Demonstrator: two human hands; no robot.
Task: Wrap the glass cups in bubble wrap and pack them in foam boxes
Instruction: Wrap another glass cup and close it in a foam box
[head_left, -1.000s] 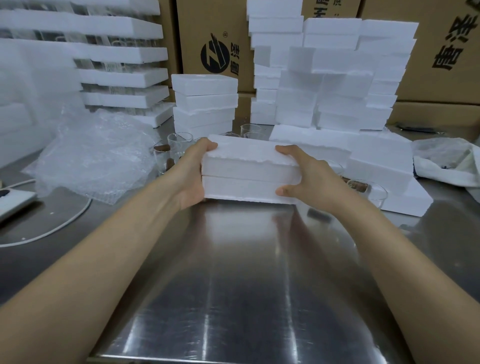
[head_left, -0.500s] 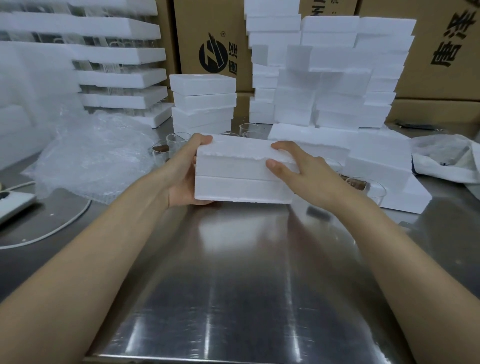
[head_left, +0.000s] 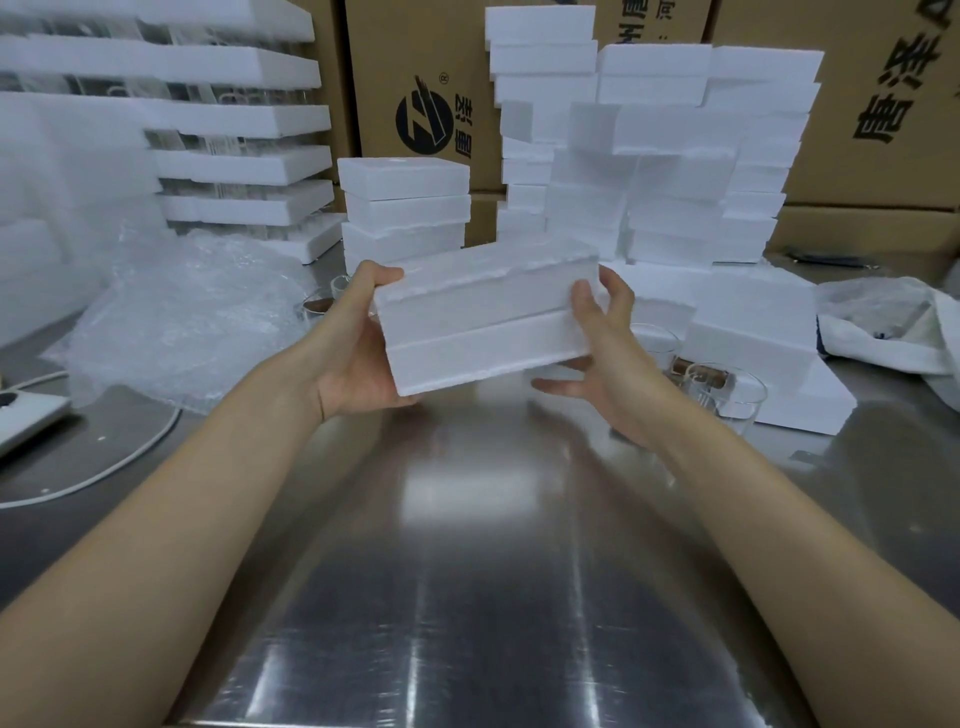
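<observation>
A closed white foam box (head_left: 483, 322), two halves with a seam between them, is held tilted above the steel table (head_left: 467, 571). My left hand (head_left: 358, 358) grips its left end, thumb on top. My right hand (head_left: 602, 353) holds its right end, thumb on the front face and fingers behind and below. Clear glass cups (head_left: 727, 395) stand on the table to the right of the box, and more glass cups (head_left: 317, 304) show behind my left hand. A heap of bubble wrap (head_left: 187, 312) lies at the left.
Stacks of white foam boxes (head_left: 405, 208) and foam boxes piled higher (head_left: 660, 156) stand behind, with cardboard cartons (head_left: 872, 130) against the wall. Foam trays with glasses (head_left: 244, 156) sit at the back left. A white cloth bag (head_left: 893, 327) lies right, a cable (head_left: 104, 467) left.
The foam box has been lifted off the table and tilted, its right end higher. My right hand has shifted from the top to the box's right end.
</observation>
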